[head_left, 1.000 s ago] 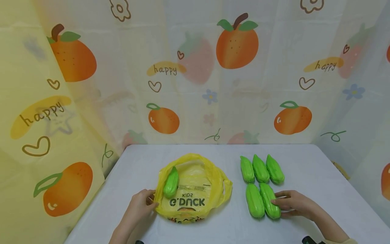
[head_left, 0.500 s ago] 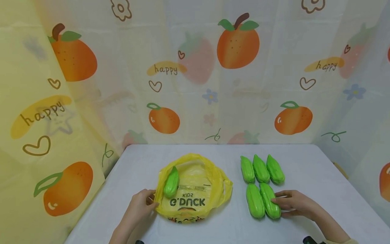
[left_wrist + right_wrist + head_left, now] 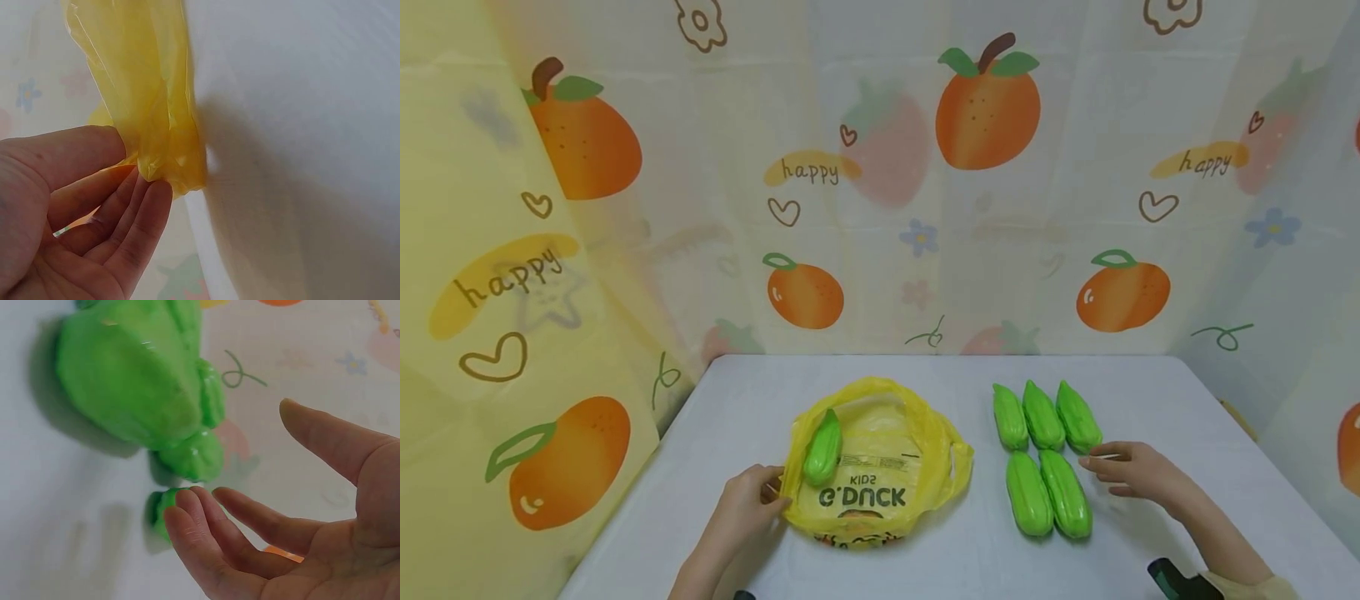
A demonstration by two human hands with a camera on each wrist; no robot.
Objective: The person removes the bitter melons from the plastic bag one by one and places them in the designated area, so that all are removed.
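A yellow plastic bag (image 3: 928, 450) lies with its mouth spread wide, dark lettering showing inside. Within it, near the left side, rests a glossy green toy vegetable (image 3: 822, 450), plump with a pointed tip. My left hand (image 3: 749, 500) pinches the bag's left edge; in the left wrist view the thumb and fingertips meet at the gathered yellow film (image 3: 165, 125). Beside the right-hand group of matching green toy vegetables (image 3: 1065, 495), my right hand (image 3: 1131, 471) hovers with nothing in it. Its thumb and fingers are spread apart in the right wrist view, near the green pieces (image 3: 134, 375).
Several green toy vegetables stand in two rows, the back row (image 3: 1042, 417) touching the front one. A white cloth covers the table (image 3: 955, 558). Behind hangs a curtain (image 3: 880, 242) printed with fruit.
My right hand has let go of the front right green toy vegetable and moved slightly up and right from it. The left hand and bag have stayed put.
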